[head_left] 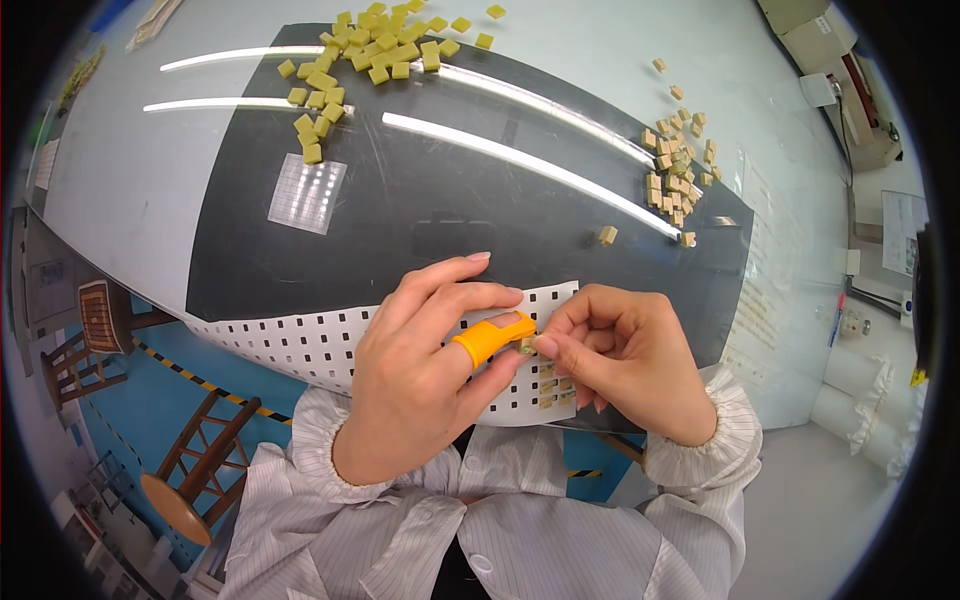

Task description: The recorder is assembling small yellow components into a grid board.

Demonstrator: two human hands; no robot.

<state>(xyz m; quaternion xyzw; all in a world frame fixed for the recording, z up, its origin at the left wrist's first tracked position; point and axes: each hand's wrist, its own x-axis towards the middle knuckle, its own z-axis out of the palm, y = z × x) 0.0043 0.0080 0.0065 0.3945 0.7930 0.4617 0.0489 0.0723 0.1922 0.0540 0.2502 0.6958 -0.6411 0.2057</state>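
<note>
My left hand (420,355) wears an orange finger guard (492,338) on one finger. That finger and the thumb close on a small pale-green piece (527,346). Against its right side, my right hand (630,345) pinches with thumb and forefinger; what lies between those tips is too small to make out. Both hands are over a white sheet (330,350) marked with rows of dark squares. Several small tan pieces (547,388) sit in rows at the sheet's right end, partly hidden by my right hand.
A dark mat (480,200) covers much of the table. Yellow-green blocks (385,45) lie piled at the back, beside a clear gridded square (307,193). Small tan blocks (672,180) are scattered at the right. Wooden stools (195,470) stand on the blue floor to the left.
</note>
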